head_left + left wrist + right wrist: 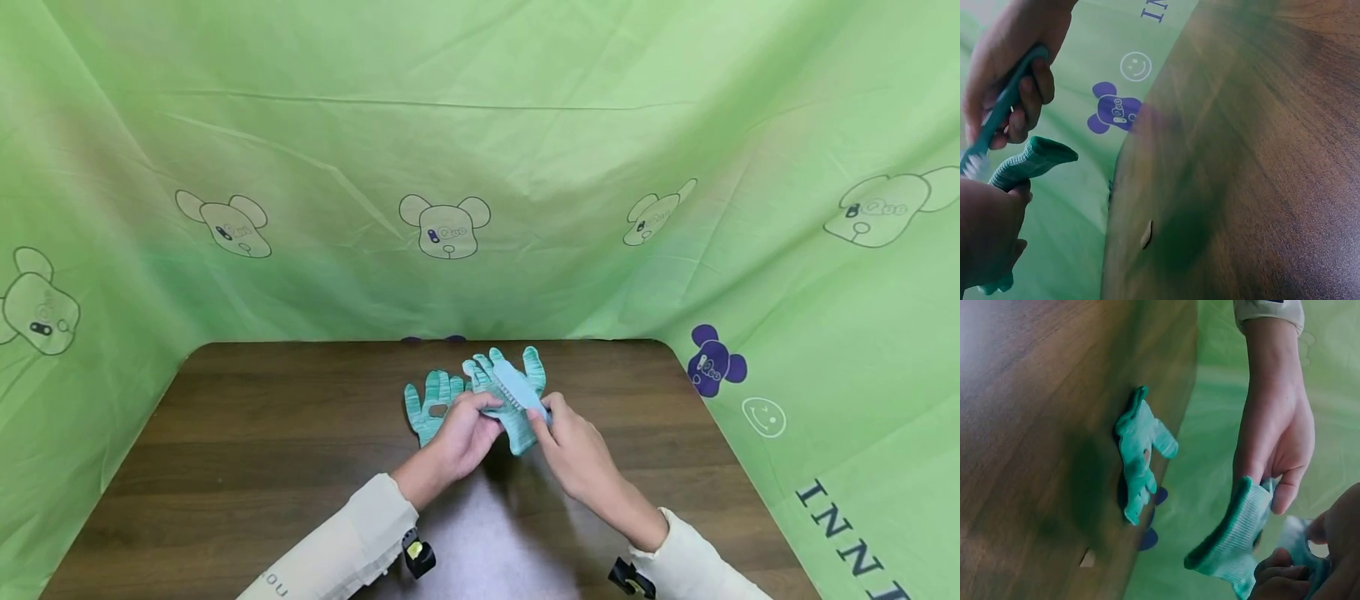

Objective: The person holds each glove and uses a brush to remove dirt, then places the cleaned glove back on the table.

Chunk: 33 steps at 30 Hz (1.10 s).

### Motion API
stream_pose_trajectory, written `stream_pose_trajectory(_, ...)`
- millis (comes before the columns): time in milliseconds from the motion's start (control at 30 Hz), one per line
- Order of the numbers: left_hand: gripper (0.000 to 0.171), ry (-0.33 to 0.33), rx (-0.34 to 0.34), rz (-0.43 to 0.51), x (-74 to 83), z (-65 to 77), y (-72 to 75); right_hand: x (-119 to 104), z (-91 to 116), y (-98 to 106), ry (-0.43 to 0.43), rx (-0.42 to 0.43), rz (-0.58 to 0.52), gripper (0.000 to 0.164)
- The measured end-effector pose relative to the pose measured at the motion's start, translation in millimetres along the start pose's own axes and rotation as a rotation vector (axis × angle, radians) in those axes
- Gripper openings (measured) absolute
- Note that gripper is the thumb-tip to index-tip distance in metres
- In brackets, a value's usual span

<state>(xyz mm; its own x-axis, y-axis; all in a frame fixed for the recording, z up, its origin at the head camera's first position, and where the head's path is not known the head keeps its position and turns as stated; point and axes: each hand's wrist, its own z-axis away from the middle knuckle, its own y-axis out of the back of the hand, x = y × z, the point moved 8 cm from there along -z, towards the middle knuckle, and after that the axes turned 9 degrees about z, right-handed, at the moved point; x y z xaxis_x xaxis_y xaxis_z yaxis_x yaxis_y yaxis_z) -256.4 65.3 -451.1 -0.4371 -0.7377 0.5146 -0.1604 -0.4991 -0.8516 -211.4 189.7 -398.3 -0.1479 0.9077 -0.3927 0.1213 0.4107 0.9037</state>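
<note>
Head view: two pale sleeves (341, 537) are showing at the bottom edge, nearest the lens, with a black wrist device (418, 557) sitting at the left cuff and a second black device (632, 577) at the right. Beyond them, a person's two bare hands are working close together above the table. The left hand (467, 433) is pinching a striped teal glove (519, 432) between thumb and fingers, and the glove's cuff is pointing back toward the person while its fingers are pointing away. The right hand (577, 454) is grasping the handle of a light blue brush (516, 385), which is lying slantwise across the glove, its bristles facing the left hand's side; whether they are pressing into the knit, the frames are not making clear.

Just beside the left hand, on its far left side, a second teal glove (434, 390) is resting on the dark wooden table (300, 433), a brown oval showing on its surface. Right wrist view is also catching a small tan scrap (1087, 557) on the wood, too small to identify.

Behind the table, a green curtain (480, 142) is hanging on three sides, bearing outlined animal heads (448, 232), a purple figure (709, 363), a white smiley (764, 417) and dark printed letters (840, 533).
</note>
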Motion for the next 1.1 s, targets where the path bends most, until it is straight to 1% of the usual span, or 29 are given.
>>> stream_pose_trajectory(133, 0.068, -0.004, -0.001, 0.034, -0.8, 0.6, -1.7, -2, -2, -3, 0.047, 0.024, 0.064, 0.022)
stream_pose_trajectory(300, 0.073, -0.021, -0.012, 0.023, -1.3, -0.7, -3.4, -1, -3, -1, 0.091, 0.117, 0.171, 0.024)
stream_pose_trajectory(400, 0.073, -0.030, -0.017, -0.005, -2.2, -1.8, -3.5, 1, -4, 0, 0.089, 0.155, 0.194, 0.024)
stream_pose_trajectory(567, 0.075, -0.033, -0.032, -0.035, -3.9, -1.3, -4.0, 9, -6, 0, 0.066, 0.183, 0.201, 0.023)
stream_pose_trajectory(667, 0.076, -0.030, -0.047, -0.051, -4.8, -0.6, -4.8, 15, -7, 0, 0.043, 0.185, 0.198, 0.023)
stream_pose_trajectory(833, 0.075, -0.027, -0.049, -0.065, -5.8, 0.9, -3.4, 26, -11, 1, 0.011, 0.172, 0.176, 0.024)
stream_pose_trajectory(933, 0.073, -0.019, -0.038, -0.057, -7.3, 1.3, -0.9, 34, -13, 1, -0.022, 0.151, 0.165, 0.025)
stream_pose_trajectory(1033, 0.067, -0.014, -0.013, -0.048, -8.3, 0.8, 2.8, 40, -15, -1, -0.060, 0.121, 0.137, 0.027)
stream_pose_trajectory(1100, 0.062, -0.016, 0.001, -0.044, -8.4, 0.3, 5.0, 40, -15, -1, -0.076, 0.123, 0.108, 0.028)
